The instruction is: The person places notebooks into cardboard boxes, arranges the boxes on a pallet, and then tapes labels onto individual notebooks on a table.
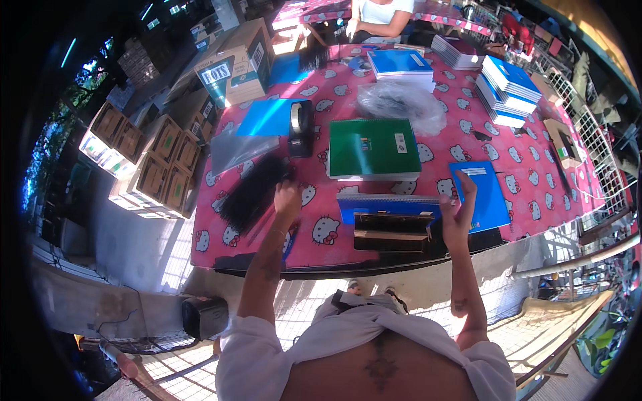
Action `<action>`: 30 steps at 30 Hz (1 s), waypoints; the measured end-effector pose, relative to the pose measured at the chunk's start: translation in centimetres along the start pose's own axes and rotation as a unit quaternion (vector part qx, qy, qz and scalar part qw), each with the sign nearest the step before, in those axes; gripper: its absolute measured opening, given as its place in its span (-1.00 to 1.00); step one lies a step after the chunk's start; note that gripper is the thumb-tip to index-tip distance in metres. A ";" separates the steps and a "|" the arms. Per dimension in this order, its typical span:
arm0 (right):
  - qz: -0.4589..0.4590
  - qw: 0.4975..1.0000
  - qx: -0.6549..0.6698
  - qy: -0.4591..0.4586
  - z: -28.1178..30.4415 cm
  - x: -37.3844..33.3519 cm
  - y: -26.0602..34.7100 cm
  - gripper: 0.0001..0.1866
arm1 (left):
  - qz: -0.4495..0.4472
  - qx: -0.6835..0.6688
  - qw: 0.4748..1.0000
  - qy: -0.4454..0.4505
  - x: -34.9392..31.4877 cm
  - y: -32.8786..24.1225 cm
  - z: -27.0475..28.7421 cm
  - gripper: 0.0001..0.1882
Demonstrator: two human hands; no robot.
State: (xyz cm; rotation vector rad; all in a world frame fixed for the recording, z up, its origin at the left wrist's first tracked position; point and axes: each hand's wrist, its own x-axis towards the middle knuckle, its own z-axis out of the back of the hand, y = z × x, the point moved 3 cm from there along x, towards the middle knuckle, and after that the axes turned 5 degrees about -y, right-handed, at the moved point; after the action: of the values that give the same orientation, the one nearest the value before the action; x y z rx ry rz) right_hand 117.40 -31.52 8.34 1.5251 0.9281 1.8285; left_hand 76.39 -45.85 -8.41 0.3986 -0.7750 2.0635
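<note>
My left hand (287, 200) is closed at the right edge of a bundle of long, thin black strands (251, 194), which look like binding coils. What its fingers hold is too small to make out. My right hand (458, 212) has its thumb and fingers apart, beside the right end of a blue notebook (381, 202) tilted up on its long edge. That notebook leans behind a dark, box-like holder (391, 234) at the table's front edge. Under and beyond the right hand lies a flat blue cover (483, 194). A stack of green notebooks (372, 147) sits just behind the upright one.
A black tape dispenser (301, 128), blue sheets (267, 117) and clear plastic (401, 107) lie farther back. Blue notebook stacks (509, 87) stand at the far right. Cardboard boxes (237, 63) flank the pink-patterned table (328, 230). Another person (384, 17) sits across.
</note>
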 end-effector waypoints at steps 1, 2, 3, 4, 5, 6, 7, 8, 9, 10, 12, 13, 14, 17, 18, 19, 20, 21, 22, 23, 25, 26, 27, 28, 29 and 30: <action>0.124 0.984 -0.089 0.094 -2.3 0.6 3.6 -0.49 | -0.123 0.115 0.985 0.025 0.0 0.2 -0.3 -0.77; 0.246 0.934 -0.186 0.181 -4.7 0.5 6.1 -0.52 | -0.126 0.110 0.986 0.021 0.3 -0.4 -0.7 -0.77; 0.273 0.917 -0.208 0.203 -6.8 0.0 7.0 -0.56 | -0.096 0.085 0.992 0.002 0.8 -2.5 -0.5 -0.81; 0.300 0.898 -0.228 0.226 -8.5 -0.3 7.5 -0.59 | -0.064 0.061 0.996 -0.016 1.2 -4.3 0.1 -0.85; 0.296 0.900 -0.235 0.217 -9.6 -0.3 6.7 -0.59 | -0.026 0.001 1.000 -0.009 2.0 -6.0 1.7 -0.86; 0.278 0.902 -0.241 0.226 -11.3 -0.6 4.7 -0.62 | -0.029 0.004 1.000 -0.008 2.2 -7.1 3.7 -0.86; 0.261 0.903 -0.244 0.239 -12.5 -1.0 3.1 -0.65 | -0.057 -0.026 0.997 -0.034 2.3 -8.3 5.7 -0.85; 0.264 0.902 -0.243 0.240 -12.9 -1.3 2.5 -0.65 | -0.086 -0.058 0.993 -0.061 2.4 -9.8 7.5 -0.83; 0.230 0.909 -0.246 0.245 -13.0 -1.2 1.6 -0.71 | -0.080 -0.138 0.986 -0.051 2.0 -12.0 8.9 -0.82; 0.199 0.915 -0.245 0.252 -13.1 -1.0 1.3 -0.77 | -0.078 -0.137 0.986 -0.056 1.1 -13.4 10.6 -0.82; 0.197 0.919 -0.235 0.248 -13.3 -0.9 2.1 -0.80 | -0.045 -0.265 0.963 0.018 -1.0 -15.3 12.3 -0.75; 0.190 0.925 -0.225 0.241 -13.3 -0.9 2.5 -0.83 | -0.043 -0.264 0.963 0.015 -1.4 -15.8 12.4 -0.75; 0.191 0.924 -0.224 0.242 -13.4 -0.9 2.7 -0.83 | -0.061 -0.294 0.954 -0.010 -1.9 -16.3 12.6 -0.73; 0.200 0.918 -0.232 0.252 -13.4 -0.7 2.9 -0.80 | -0.051 -0.309 0.950 -0.018 -2.2 -17.1 13.0 -0.72; 0.195 0.920 -0.227 0.252 -13.4 -0.7 2.8 -0.81 | -0.025 -0.295 0.955 0.000 -2.2 -17.2 12.9 -0.71; 0.190 0.923 -0.222 0.252 -13.3 -0.6 2.8 -0.82 | -0.023 -0.296 0.955 0.001 -2.2 -17.2 12.7 -0.71; 0.190 0.923 -0.221 0.252 -13.3 -0.6 2.8 -0.82 | -0.023 -0.306 0.952 -0.006 -2.1 -17.1 12.6 -0.72; 0.181 0.925 -0.215 0.256 -13.3 -0.5 2.8 -0.83 | -0.023 -0.315 0.949 -0.013 -2.1 -17.0 12.4 -0.73; 0.172 0.927 -0.209 0.259 -13.3 -0.5 2.8 -0.84 | -0.023 -0.315 0.949 -0.013 -2.1 -16.9 12.1 -0.73; 0.172 0.927 -0.209 0.259 -13.4 -0.5 2.8 -0.84 | -0.029 -0.335 0.942 -0.019 -2.1 -16.9 11.9 -0.74; 0.174 0.931 -0.200 0.252 -13.4 -0.5 2.9 -0.86 | -0.035 -0.355 0.934 -0.024 -2.0 -16.8 11.7 -0.75; 0.174 0.930 -0.202 0.252 -13.4 -0.4 2.8 -0.86 | -0.029 -0.337 0.940 -0.030 -1.9 -17.0 11.7 -0.76; 0.174 0.931 -0.201 0.250 -13.3 -0.4 2.9 -0.86 | -0.023 -0.320 0.947 -0.035 -1.8 -17.1 11.8 -0.77; 0.175 0.931 -0.201 0.248 -13.3 -0.3 2.9 -0.87 | -0.023 -0.321 0.946 -0.035 -1.8 -17.2 11.9 -0.77; 0.176 0.931 -0.202 0.247 -13.2 -0.3 2.9 -0.87 | -0.011 -0.303 0.953 -0.024 -1.7 -17.1 12.0 -0.79; 0.169 0.929 -0.207 0.257 -13.2 -0.4 2.9 -0.87 | 0.001 -0.284 0.959 -0.013 -1.6 -17.0 12.0 -0.80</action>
State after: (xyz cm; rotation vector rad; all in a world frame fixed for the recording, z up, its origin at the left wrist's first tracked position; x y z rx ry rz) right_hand 104.48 -35.46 9.08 0.9995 0.4476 2.5521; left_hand 91.22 -47.42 6.21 0.1005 -1.3302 1.7371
